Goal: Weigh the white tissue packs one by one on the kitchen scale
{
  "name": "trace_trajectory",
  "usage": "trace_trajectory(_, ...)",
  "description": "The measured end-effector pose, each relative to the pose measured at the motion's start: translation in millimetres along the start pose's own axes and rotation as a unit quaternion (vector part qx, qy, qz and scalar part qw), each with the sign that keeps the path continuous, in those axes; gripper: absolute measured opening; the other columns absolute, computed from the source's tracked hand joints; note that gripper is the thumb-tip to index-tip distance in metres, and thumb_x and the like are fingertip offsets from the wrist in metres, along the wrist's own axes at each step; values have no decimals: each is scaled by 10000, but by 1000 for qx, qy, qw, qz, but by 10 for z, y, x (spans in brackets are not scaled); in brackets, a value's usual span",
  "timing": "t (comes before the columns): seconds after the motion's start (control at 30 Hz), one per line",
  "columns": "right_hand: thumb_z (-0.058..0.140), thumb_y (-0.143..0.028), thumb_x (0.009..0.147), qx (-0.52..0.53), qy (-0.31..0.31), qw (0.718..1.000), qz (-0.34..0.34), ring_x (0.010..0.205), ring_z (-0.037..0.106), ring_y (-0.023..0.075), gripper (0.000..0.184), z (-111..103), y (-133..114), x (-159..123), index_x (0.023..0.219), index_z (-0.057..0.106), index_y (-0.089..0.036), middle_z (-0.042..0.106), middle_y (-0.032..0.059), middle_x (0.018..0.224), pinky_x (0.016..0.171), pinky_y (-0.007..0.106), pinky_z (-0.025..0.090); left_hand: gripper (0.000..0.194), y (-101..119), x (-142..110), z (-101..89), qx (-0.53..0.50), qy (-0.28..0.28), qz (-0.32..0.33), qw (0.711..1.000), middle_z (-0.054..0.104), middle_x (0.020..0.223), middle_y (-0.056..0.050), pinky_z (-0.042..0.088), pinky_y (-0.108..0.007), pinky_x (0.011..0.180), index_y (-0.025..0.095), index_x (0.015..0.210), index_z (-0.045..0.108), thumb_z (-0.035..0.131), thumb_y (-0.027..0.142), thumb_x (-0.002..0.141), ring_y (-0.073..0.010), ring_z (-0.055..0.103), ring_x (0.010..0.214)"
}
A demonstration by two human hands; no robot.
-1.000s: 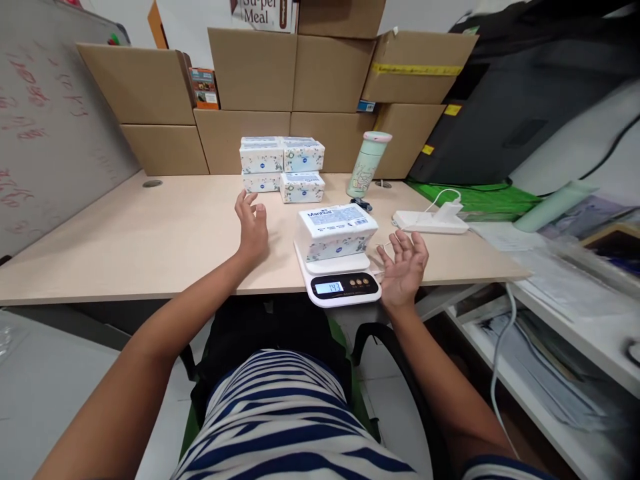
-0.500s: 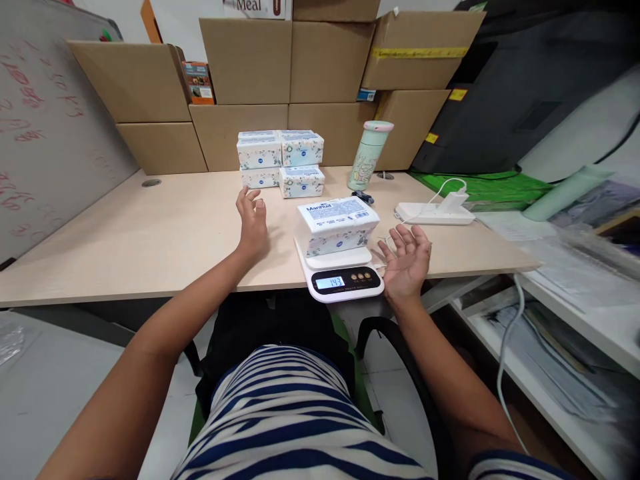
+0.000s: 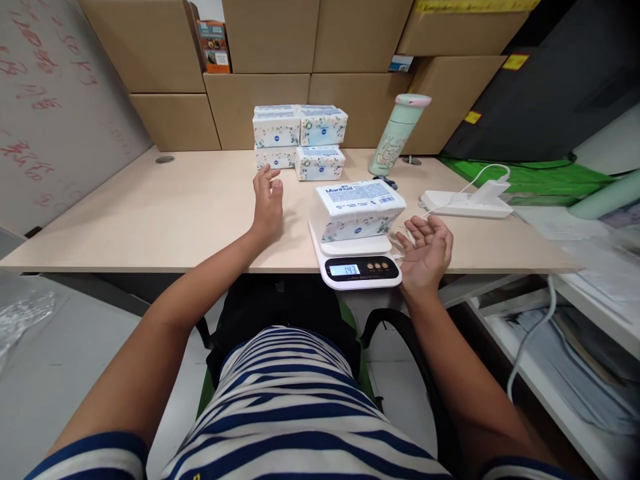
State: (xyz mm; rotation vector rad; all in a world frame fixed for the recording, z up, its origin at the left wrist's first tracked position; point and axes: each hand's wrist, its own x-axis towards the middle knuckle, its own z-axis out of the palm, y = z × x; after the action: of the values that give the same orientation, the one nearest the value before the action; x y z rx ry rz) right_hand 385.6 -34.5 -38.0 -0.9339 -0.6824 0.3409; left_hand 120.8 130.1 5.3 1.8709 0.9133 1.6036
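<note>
A white tissue pack [image 3: 359,209] with a floral print lies on a white kitchen scale [image 3: 361,265] at the desk's front edge; the display reads 143. My left hand [image 3: 267,203] rests on its edge on the desk, left of the scale, fingers loosely spread and holding nothing. My right hand [image 3: 427,250] lies palm up just right of the scale, fingers slightly curled and empty. Neither hand touches the pack. A stack of several more tissue packs [image 3: 299,140] stands at the back of the desk.
Cardboard boxes [image 3: 260,100] line the wall behind the desk [image 3: 150,213]. A mint green bottle [image 3: 396,137] stands right of the stack. A white power strip with a cable [image 3: 465,202] lies further right. Shelves with papers [image 3: 575,320] are on my right.
The view has dipped and shifted, so everything sits higher and further right in frame. My right fingers curled in slightly. The pack and the scale reading stayed the same.
</note>
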Motion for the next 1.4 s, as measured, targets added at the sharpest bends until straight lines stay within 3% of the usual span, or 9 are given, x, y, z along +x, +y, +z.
trace_trajectory(0.9,556,-735,939,-19,-8,1000,-20,1108,698,244,508,-4,8,-28,1160,637,-285,699,64,1167,951,463,587,690,-2,11,-25,-4,-23,4,1000,458,1619,-107,466,-552,1204,327,1304,616,336,871,983,-348,436,1525)
trace_trajectory(1.0,569,-735,933,-22,-5,1000,-20,1095,706,237,509,1,9,-35,1150,641,-281,707,64,1160,948,459,594,698,52,-22,-40,4,-39,14,999,514,1574,-119,495,-527,1162,317,1290,626,318,867,990,-335,513,1459)
trace_trajectory(1.13,574,-764,923,-35,-4,999,-23,1148,701,243,545,4,19,-32,1165,646,-280,705,71,1187,981,477,599,719,196,-133,-55,27,-124,57,990,709,1299,-125,563,-473,1019,277,1292,615,285,849,1009,-286,693,1156)
trace_trajectory(1.2,583,-781,916,-54,-21,998,-13,1167,701,255,589,1,5,-29,1214,649,-278,698,87,1239,1015,509,593,735,290,-192,-79,51,-181,72,980,739,1269,-124,576,-459,988,257,1331,604,325,850,998,-281,712,1111)
trace_trajectory(1.3,654,-773,885,-142,-96,985,-4,1223,689,289,687,-28,-63,-44,1349,637,-268,681,125,1353,1123,579,529,779,425,-260,-157,100,-286,39,952,631,1533,-162,587,-471,1010,243,1512,517,477,803,973,-332,683,1282)
trace_trajectory(1.4,748,-714,853,-269,-188,945,-15,1358,620,324,806,-87,-184,-63,1489,580,-249,660,154,1442,1231,593,424,888,519,-328,-256,143,-379,24,914,433,1734,-164,514,-513,1176,236,1667,363,596,710,952,-381,559,1490)
